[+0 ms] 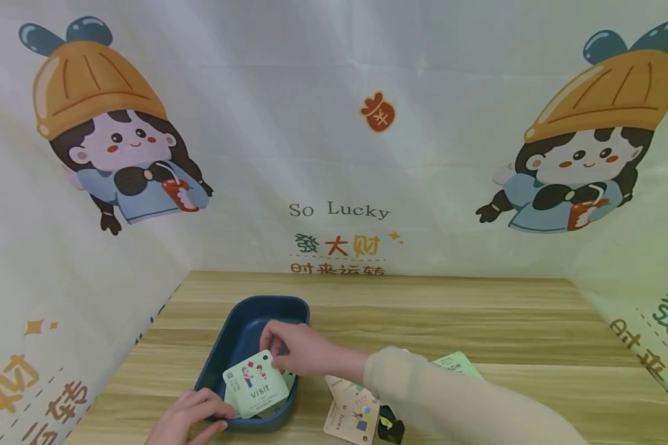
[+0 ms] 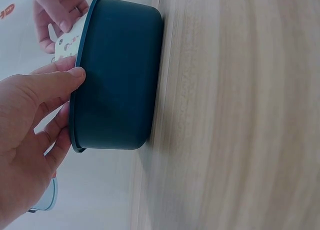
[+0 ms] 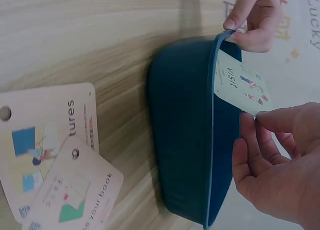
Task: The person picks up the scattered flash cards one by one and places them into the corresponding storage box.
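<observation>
A dark blue plastic box (image 1: 274,423) stands on the table. My left hand (image 1: 186,415) grips its near left rim; in the left wrist view the thumb (image 2: 70,78) presses the outside of the wall while other fingers reach over the edge. My right hand (image 1: 297,347) pinches a pale green flash card (image 1: 256,384) by its upper right corner, beside the punched hole. This card bears the word "visit" and drawn figures. It leans at a tilt inside the box, its lower edge near the left fingertips. Part of another card (image 1: 289,378) shows behind it.
Right of the box, pinkish flash cards (image 1: 349,420) overlap on the wooden table (image 1: 479,309). A black item with a yellow-green mark (image 1: 391,425) lies beside them. A green card (image 1: 458,363) is partly hidden behind the right sleeve. Printed cloth hangs around the table.
</observation>
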`<state>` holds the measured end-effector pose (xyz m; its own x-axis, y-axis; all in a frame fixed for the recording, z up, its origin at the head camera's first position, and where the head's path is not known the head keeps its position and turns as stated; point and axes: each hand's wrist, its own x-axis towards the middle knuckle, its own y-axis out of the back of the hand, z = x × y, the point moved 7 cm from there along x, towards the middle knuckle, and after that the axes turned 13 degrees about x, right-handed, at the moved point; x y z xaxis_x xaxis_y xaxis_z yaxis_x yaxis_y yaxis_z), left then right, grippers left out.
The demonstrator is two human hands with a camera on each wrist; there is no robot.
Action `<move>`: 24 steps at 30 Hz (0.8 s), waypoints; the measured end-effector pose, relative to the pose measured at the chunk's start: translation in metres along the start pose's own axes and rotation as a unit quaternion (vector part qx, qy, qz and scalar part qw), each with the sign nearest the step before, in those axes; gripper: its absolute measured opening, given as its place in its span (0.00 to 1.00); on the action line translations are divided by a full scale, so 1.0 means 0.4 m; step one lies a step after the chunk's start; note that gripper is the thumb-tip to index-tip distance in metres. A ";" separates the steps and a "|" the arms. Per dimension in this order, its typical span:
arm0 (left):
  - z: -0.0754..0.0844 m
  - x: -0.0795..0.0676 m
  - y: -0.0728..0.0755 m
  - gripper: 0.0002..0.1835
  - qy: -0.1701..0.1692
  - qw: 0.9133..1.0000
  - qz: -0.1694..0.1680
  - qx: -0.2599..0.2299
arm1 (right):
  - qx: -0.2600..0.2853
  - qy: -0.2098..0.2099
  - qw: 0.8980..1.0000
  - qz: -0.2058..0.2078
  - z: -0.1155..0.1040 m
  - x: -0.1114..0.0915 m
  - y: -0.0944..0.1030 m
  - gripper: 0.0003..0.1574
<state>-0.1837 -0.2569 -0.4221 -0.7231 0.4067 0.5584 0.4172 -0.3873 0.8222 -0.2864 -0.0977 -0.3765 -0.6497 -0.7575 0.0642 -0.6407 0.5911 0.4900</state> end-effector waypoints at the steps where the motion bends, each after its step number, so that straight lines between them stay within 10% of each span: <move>1: 0.000 0.000 0.001 0.20 -0.001 1.000 0.003 0.000 | -0.016 0.002 1.000 -0.005 -0.004 0.001 -0.002 0.14; 24: 0.001 -0.001 0.000 0.19 0.008 1.000 0.001 -0.004 | -0.052 -0.022 0.998 -0.015 0.000 0.002 0.011 0.28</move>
<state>-0.1833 -0.2567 -0.4224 -0.7303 0.3929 0.5588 0.4152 -0.3944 0.8198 -0.2900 -0.0957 -0.3744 -0.6496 -0.7602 0.0102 -0.6157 0.5338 0.5797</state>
